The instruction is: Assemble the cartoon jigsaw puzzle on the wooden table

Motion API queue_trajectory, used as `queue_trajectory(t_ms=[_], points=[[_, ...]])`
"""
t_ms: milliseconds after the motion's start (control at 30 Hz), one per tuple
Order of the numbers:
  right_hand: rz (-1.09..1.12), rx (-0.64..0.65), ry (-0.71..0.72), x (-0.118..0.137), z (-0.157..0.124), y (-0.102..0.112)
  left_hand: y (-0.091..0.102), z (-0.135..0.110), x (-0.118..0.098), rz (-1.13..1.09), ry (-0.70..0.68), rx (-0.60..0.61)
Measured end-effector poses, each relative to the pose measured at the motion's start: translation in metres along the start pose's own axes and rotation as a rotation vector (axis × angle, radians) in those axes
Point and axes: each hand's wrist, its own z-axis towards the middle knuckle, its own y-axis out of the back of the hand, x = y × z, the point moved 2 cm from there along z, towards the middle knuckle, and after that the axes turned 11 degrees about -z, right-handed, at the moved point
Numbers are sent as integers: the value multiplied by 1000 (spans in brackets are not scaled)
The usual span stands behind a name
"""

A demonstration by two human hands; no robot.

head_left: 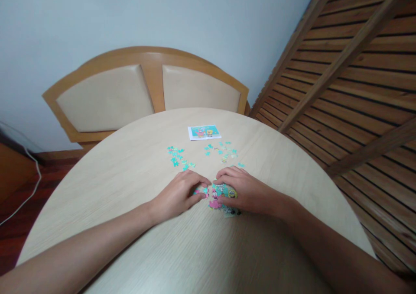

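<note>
A partly joined cartoon jigsaw (pixel 221 197), teal with pink and yellow figures, lies on the round pale wooden table (pixel 136 164). My left hand (pixel 178 194) rests at its left edge, fingers curled down with the fingertips pinching a small piece there. My right hand (pixel 242 189) lies over the jigsaw's right side, fingers bent and pressing on it. The two hands almost touch at the fingertips above the jigsaw.
Loose teal pieces lie in two scatters (pixel 178 156) (pixel 222 150) beyond the hands. A small reference picture (pixel 204 132) lies farther back. A curved wooden bench with beige cushions (pixel 146 90) stands behind the table. A slatted wooden wall (pixel 357 90) runs along the right.
</note>
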Motion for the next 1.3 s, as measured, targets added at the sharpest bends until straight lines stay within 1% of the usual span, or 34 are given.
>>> queue_trajectory(t_ms=[200, 300, 400, 667, 767, 1067, 1300], points=[[9, -9, 10, 1, 1, -1, -1, 1, -3, -31, -56, 11], [13, -7, 5, 2, 1, -1, -2, 1, -2, -59, -60, 11], [12, -12, 0, 2, 1, -1, -3, 1, -1, -112, -49, 4], [-7, -26, 5, 3, 2, -4, -7, 1, -3, -385, 31, -23], [-24, -19, -8, 4, 2, -6, -9, 0, -3, -455, 49, -39], [-46, -1, -19, 7, 3, -5, -13, 1, -1, -603, 114, -41], [-59, -16, -4, 6, 2, -6, -13, 0, 0, -608, 118, -55]])
